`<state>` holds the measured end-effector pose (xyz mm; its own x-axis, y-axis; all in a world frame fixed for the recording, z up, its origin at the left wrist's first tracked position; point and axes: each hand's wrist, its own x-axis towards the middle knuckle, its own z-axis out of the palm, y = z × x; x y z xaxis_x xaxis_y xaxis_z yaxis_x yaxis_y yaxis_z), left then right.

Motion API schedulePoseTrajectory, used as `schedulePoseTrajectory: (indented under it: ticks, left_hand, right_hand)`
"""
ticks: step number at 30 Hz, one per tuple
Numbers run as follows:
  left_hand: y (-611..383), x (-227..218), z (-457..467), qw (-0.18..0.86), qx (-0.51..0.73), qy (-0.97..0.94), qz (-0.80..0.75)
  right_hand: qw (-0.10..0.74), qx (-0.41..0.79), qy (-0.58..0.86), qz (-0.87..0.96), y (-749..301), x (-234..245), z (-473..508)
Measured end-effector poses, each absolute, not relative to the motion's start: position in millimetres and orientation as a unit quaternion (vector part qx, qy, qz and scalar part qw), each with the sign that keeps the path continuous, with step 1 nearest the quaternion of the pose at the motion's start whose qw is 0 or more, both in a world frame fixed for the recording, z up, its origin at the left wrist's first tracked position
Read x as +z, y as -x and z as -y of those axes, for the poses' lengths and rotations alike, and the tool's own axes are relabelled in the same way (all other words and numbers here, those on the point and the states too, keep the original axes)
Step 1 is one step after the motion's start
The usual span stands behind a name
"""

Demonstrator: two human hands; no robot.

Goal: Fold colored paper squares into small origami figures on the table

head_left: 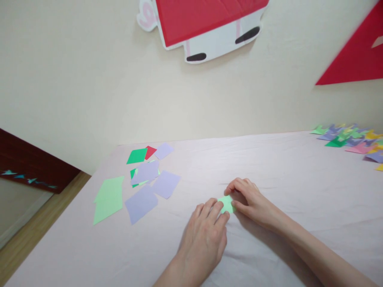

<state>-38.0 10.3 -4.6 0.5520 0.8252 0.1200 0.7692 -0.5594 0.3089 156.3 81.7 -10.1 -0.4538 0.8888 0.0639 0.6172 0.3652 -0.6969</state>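
Observation:
A small folded piece of light green paper [226, 203] lies on the pale pink cloth of the table [269, 167], near its middle. My left hand [205, 235] rests palm down with its fingertips pressing the paper's near left edge. My right hand [249, 199] comes in from the right, fingers curled and pinching the paper's right side. Most of the paper is hidden under the fingers of both hands.
Loose flat sheets lie to the left: light green [109, 198], lavender [141, 203], dark green [137, 156] and red [150, 151]. A heap of folded coloured paper shapes [350, 137] sits at the far right. The table's left edge drops to a wooden floor [32, 231].

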Motion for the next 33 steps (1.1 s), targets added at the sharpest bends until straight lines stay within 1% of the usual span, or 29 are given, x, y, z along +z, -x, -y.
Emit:
schedulePoseTrajectory:
  ticks: [6, 8, 13, 16, 18, 20, 23, 25, 28, 31, 33]
  left_hand:
    - [39.7, -4.3, -11.9, 0.113, 0.128, -0.879, -0.445]
    - [34.6, -2.3, -7.6, 0.106, 0.121, -0.872, -0.462]
    - [13.0, -5.3, 12.8, 0.075, 0.107, -0.824, -0.551]
    - [8.4, -4.6, 17.2, 0.095, 0.098, -0.804, -0.579]
    - [12.3, -0.5, 14.0, 0.103, 0.109, -0.809, -0.568]
    - [20.0, 5.0, 7.8, 0.104, 0.139, -0.834, -0.524]
    - [32.0, 10.9, -1.6, 0.149, 0.168, -0.866, -0.447]
    - [36.4, 10.5, -6.0, 0.172, 0.173, -0.869, -0.430]
    - [35.0, 2.8, -10.0, 0.145, 0.172, -0.849, -0.478]
    - [27.8, -6.0, -11.7, 0.102, 0.166, -0.818, -0.541]
    - [24.2, -8.0, -11.2, 0.088, 0.162, -0.810, -0.557]
  right_hand:
    - [0.294, 0.368, 0.481, 0.739, -161.8, -17.4, -82.9]
    - [0.309, 0.371, 0.494, 0.724, -163.4, -18.3, -80.7]
    - [0.279, 0.298, 0.497, 0.766, -164.0, -5.8, -62.4]
    - [0.241, 0.262, 0.488, 0.797, -159.7, 3.9, -44.5]
    - [0.227, 0.251, 0.487, 0.805, -156.0, 6.1, -34.0]
    - [0.220, 0.242, 0.485, 0.811, -153.5, 4.3, -27.4]
    - [0.230, 0.228, 0.486, 0.812, -153.7, -0.9, -25.8]
    - [0.244, 0.228, 0.488, 0.807, -155.7, -2.6, -28.2]
    - [0.260, 0.238, 0.483, 0.801, -157.9, -2.2, -32.8]
    - [0.257, 0.253, 0.457, 0.813, -156.4, -3.2, -36.9]
    - [0.249, 0.264, 0.438, 0.822, -153.6, -6.4, -39.1]
